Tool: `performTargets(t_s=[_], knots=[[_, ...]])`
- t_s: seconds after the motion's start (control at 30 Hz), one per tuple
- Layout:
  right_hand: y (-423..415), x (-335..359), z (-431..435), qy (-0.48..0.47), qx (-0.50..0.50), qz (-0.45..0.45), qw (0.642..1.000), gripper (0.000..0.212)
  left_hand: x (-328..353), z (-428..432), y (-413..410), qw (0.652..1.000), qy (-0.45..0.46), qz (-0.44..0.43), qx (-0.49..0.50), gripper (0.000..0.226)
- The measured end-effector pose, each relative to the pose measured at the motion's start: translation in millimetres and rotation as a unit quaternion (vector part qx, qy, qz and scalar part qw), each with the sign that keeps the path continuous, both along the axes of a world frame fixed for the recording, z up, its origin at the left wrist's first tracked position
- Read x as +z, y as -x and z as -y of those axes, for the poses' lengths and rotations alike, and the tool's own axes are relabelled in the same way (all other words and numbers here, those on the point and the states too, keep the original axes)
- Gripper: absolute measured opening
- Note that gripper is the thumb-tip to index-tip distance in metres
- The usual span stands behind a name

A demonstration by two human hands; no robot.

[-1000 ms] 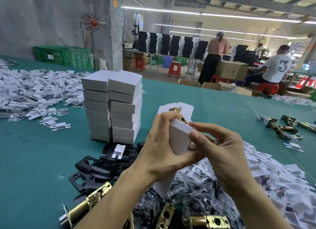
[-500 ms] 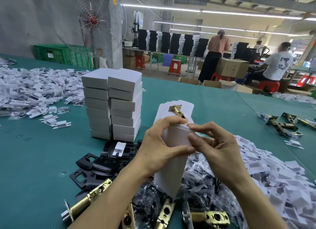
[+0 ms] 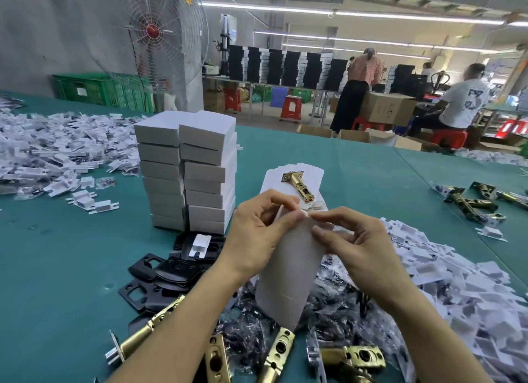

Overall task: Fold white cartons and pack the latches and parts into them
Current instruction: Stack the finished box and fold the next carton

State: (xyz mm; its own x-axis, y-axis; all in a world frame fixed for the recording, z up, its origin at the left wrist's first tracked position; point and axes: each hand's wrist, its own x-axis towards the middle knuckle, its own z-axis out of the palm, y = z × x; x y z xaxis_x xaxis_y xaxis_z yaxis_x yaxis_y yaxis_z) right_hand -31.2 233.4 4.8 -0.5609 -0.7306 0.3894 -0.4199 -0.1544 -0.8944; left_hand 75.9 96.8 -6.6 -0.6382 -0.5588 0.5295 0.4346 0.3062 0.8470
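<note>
— Which step?
— Folding — left hand (image 3: 257, 234) and right hand (image 3: 363, 248) each pinch the top edge of an upright white carton (image 3: 288, 271), near the finished stack (image 3: 188, 171), on its right.
— Next?
— Likely squaring it open for a latch (image 3: 298, 185).

Bare green table (image 3: 57, 262) lies left; carton stack (image 3: 187, 171) blocks ahead, bagged parts (image 3: 471, 282) right.

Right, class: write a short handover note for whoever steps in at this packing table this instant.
Left hand grips the carton near its top; right hand pinches its top flap.
Done, it seems: two stacks of closed cartons stand left of the hands.
Left: finish this carton, then pack the latches, black plates and bagged parts.
</note>
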Motion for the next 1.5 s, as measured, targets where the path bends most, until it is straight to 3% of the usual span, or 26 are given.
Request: performTargets(t_s=[0.07,0.17,0.23,0.3,0.37,0.47,0.57,0.73,0.83,0.93,1.13,1.27,1.5], knots=[[-0.8,6.9,-2.8,0.035,-0.015,0.022,0.999,0.024,7.0,-2.4,-0.6,0.999,0.023,-0.01,0.037,0.01],[2.1,18.6,-10.1,0.116,-0.077,0.05,0.989,0.033,19.8,-2.9,-6.9,0.967,0.063,-0.017,0.245,0.016],[1.6,24.1,-13.8,0.14,-0.1,0.012,0.985,0.049,28.2,-3.8,-11.6,0.961,-0.002,-0.005,0.278,0.026],[-6.1,25.8,-12.7,0.138,-0.084,-0.052,0.985,0.055,34.6,-6.4,-11.9,0.974,-0.164,0.094,0.123,0.063],[-15.4,23.9,-8.7,0.118,-0.075,-0.147,0.979,0.055,36.9,-9.2,-12.5,0.932,-0.296,0.179,-0.106,0.085],[-21.7,19.6,-5.1,0.102,-0.052,-0.255,0.96,0.059,36.8,-11.5,-13.9,0.862,-0.374,0.144,-0.309,0.084],[-22.9,15.9,-4.3,0.029,-0.019,-0.316,0.948,0.066,36.3,-10.2,-15.1,0.836,-0.433,0.087,-0.324,0.065],[-21.5,15.8,-5.3,-0.064,-0.017,-0.35,0.934,0.054,31.5,-13.7,-8.6,0.866,-0.418,0.119,-0.245,0.036],[-16.8,15.2,-7.3,-0.16,0.003,-0.362,0.918,0.032,22.8,-15.0,-1.4,0.917,-0.372,0.126,-0.07,0.036],[-14.7,12.0,-10.1,-0.272,0.037,-0.332,0.903,0.029,15.1,-6.5,1.8,0.956,-0.279,0.077,0.051,0.032],[-20.8,13.9,-11.1,-0.394,0.096,-0.329,0.853,0.018,11.3,2.3,-0.8,0.972,-0.221,0.046,0.073,0.032],[-27.2,14.6,-13.5,-0.45,0.136,-0.321,0.822,0.027,7.5,6.1,-1.1,0.973,-0.206,0.044,0.099,0.036],[-44.5,5.0,-11.3,-0.501,0.114,-0.354,0.781,0.049,3.8,5.4,2.4,0.974,-0.18,0.05,0.129,0.03]])
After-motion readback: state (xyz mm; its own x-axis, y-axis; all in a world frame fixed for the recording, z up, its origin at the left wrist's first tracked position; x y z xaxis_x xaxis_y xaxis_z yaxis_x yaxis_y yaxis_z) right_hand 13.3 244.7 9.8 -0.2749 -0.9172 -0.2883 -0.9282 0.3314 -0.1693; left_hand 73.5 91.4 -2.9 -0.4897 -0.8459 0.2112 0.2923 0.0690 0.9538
